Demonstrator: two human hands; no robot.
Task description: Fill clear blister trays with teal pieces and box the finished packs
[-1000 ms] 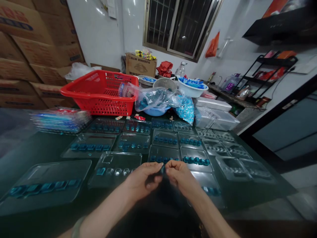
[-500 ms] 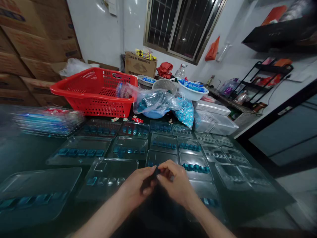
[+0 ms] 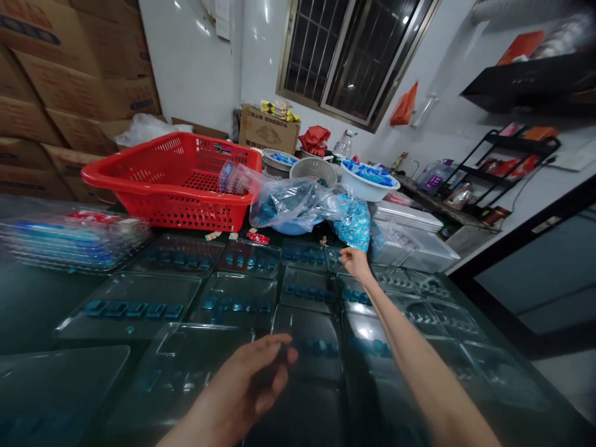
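My right hand [image 3: 354, 261] is stretched far out over the rows of clear plastic blister trays [image 3: 237, 301], just below a bag of small blue pieces [image 3: 352, 221]. Its fingers look bunched together, and motion blur hides what they hold, if anything. My left hand [image 3: 254, 377] hovers near the table's front over a clear tray [image 3: 179, 366], fingers loosely curled and apart, holding nothing that I can see. Several trays carry a row of blue pieces [image 3: 133, 308].
A red perforated basket [image 3: 174, 180] stands at the back left, with a stack of filled trays [image 3: 69, 239] in front of it. Clear bags of blue parts [image 3: 288, 198], bowls [image 3: 369, 180], a cardboard box [image 3: 267, 129] and stacked cartons [image 3: 56, 93] line the back.
My hands were together pinching something small near the front. They have parted: the right hand reached far forward to the bag of blue pieces, and the left stayed low and loosened.
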